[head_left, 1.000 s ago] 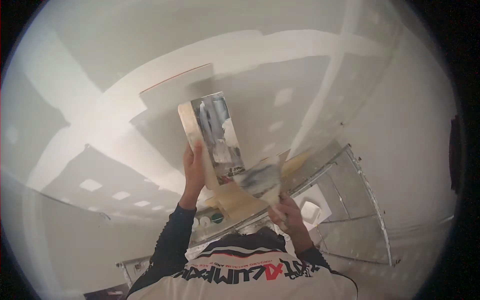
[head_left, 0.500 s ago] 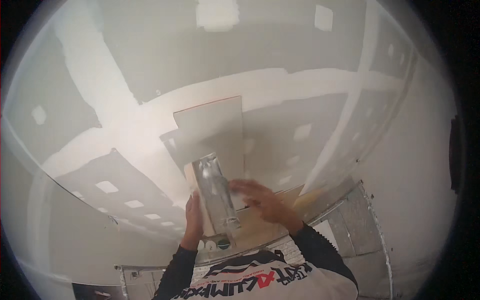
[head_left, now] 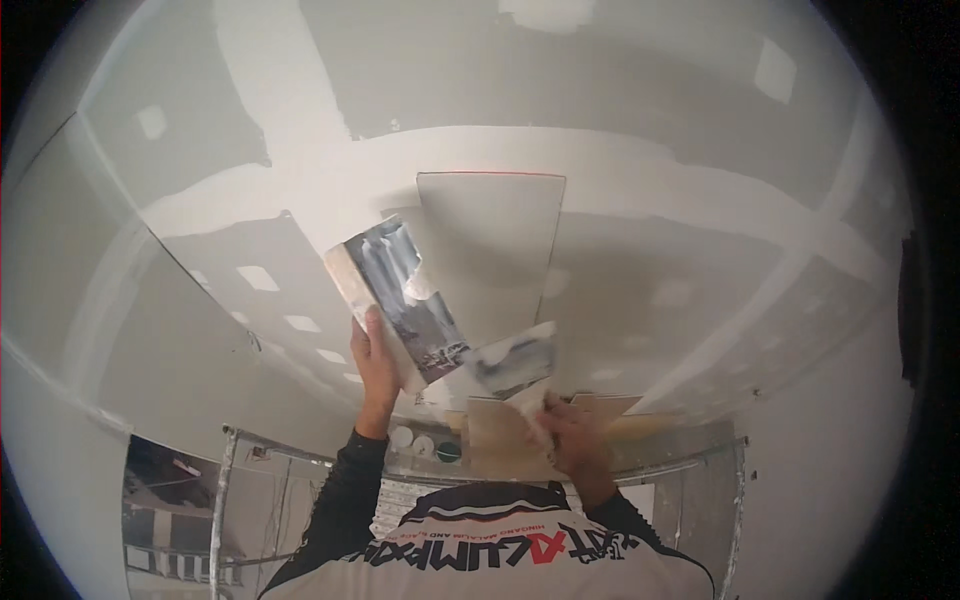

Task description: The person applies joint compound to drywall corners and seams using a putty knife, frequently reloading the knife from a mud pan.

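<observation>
My left hand (head_left: 376, 362) grips a long mud pan (head_left: 398, 285) by its pale side, thumb along the edge. Tilted up and to the left, the pan shows smeared metal inside and a lump of white joint compound (head_left: 422, 288). In my right hand (head_left: 578, 440) is a wide taping knife (head_left: 518, 362), its blade pointing up and streaked with white and grey. The blade's left edge comes close to the pan's lower right end; whether they touch I cannot tell. My right fingers are wrapped round the handle and slightly blurred.
Grey plasterboard (head_left: 640, 290) with white filled joints and patches spreads beyond my hands. A pale rectangular panel (head_left: 490, 240) with a reddish top edge stands out there. Scaffold-like metal rails (head_left: 738, 500) flank me. Several round containers (head_left: 425, 446) stand low near my left forearm.
My left hand and the mud pan have moved up and left, away from my right hand. The right hand has moved lower and right, and the knife's blade now shows clearly. The whole view has shifted.
</observation>
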Tool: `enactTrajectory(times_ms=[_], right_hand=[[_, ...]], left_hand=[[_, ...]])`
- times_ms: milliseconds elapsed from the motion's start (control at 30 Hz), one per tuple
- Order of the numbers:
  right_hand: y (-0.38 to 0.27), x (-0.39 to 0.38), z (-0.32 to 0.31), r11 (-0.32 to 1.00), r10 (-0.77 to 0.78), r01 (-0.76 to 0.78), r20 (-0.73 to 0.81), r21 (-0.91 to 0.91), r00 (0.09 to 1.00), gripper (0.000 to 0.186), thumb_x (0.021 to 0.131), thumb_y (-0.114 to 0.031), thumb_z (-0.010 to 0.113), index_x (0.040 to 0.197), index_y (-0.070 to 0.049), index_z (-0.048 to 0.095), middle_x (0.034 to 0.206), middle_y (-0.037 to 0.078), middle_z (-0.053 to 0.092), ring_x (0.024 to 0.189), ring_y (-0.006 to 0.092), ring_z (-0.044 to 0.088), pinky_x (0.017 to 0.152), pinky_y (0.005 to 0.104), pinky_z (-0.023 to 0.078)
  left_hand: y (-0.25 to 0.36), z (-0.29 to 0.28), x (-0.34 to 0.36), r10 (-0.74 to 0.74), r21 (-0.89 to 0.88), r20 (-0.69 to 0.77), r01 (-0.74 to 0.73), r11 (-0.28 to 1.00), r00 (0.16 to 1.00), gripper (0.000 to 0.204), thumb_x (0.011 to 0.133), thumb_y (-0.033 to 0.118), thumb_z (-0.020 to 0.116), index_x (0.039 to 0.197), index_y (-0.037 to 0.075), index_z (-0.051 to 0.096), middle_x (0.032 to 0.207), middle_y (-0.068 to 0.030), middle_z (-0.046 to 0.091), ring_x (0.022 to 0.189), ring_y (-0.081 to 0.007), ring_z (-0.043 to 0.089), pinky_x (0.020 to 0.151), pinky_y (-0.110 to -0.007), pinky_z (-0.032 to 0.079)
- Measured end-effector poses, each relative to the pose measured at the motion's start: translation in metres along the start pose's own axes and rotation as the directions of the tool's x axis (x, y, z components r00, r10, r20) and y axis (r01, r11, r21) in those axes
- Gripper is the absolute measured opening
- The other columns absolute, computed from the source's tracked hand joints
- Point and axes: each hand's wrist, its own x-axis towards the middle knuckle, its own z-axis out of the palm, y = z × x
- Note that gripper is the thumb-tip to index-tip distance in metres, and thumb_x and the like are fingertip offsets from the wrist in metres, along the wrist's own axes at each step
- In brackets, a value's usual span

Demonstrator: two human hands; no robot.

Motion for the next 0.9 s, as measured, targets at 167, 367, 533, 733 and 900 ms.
enactTrajectory(times_ms=[167, 367, 533, 733, 900], right_hand=[[0.048, 0.046, 0.009, 0.34, 0.414, -0.479, 0.328, 0.809, 0.849, 0.039, 0.101, -0.011, 0.056, 0.137, 0.0, 0.046, 0.09, 0.008, 0.059, 0.071, 0.0138, 0.059, 0.058, 0.0264, 0.052], [0.01, 0.091, -0.026, 0.513, 0.292, -0.367, 0.244, 0.776, 0.925, 0.03, 0.098, -0.012, 0.058, 0.126, -0.002, 0.055, 0.09, 0.008, 0.061, 0.072, 0.0144, 0.058, 0.06, 0.0277, 0.048], [0.002, 0.079, -0.025, 0.895, -0.192, 0.291, 0.296, -0.339, 0.936, 0.046, 0.102, -0.015, 0.051, 0.148, -0.013, 0.048, 0.148, 0.017, 0.047, 0.11, 0.029, 0.064, 0.089, 0.0407, 0.056], [0.027, 0.028, -0.041, 0.627, -0.338, 0.438, 0.281, -0.644, 0.898, 0.063, 0.094, -0.001, 0.054, 0.154, -0.015, 0.041, 0.145, 0.017, 0.045, 0.109, 0.0342, 0.062, 0.09, 0.0429, 0.055], [0.046, 0.006, -0.067, 0.96, 0.19, -0.224, 0.2, 0.169, 0.961, 0.05, 0.098, -0.006, 0.055, 0.147, -0.006, 0.044, 0.118, 0.017, 0.058, 0.095, 0.0261, 0.063, 0.08, 0.0381, 0.055]], left_hand=[[0.004, 0.024, -0.025, 0.22, 0.175, 0.162, -0.248, 0.953, 0.962, 0.036, 0.107, 0.022, 0.047, 0.124, -0.009, 0.055, 0.102, -0.0162, 0.068, 0.093, -0.0192, 0.06, 0.082, -0.035, 0.049], [-0.008, 0.012, -0.069, 0.141, 0.215, 0.225, -0.191, 0.958, 0.964, 0.041, 0.106, 0.024, 0.048, 0.128, -0.01, 0.054, 0.112, -0.0201, 0.068, 0.105, -0.0238, 0.062, 0.092, -0.038, 0.048], [-0.054, -0.015, -0.083, -0.382, -0.055, 0.271, 0.41, 0.91, 0.884, 0.057, 0.107, 0.043, 0.045, 0.14, -0.003, 0.049, 0.137, -0.0168, 0.057, 0.125, -0.026, 0.057, 0.104, -0.04, 0.048], [-0.012, -0.026, -0.106, -0.472, -0.35, 0.409, 0.612, 0.709, 0.781, 0.055, 0.107, 0.041, 0.044, 0.141, -0.002, 0.047, 0.127, -0.0172, 0.061, 0.107, -0.0295, 0.066, 0.093, -0.042, 0.056], [-0.003, -0.043, -0.081, -0.246, -0.145, 0.07, 0.254, 0.956, 0.967, 0.06, 0.107, 0.043, 0.043, 0.144, -0.004, 0.045, 0.139, -0.0203, 0.054, 0.127, -0.0314, 0.055, 0.104, -0.045, 0.048]])
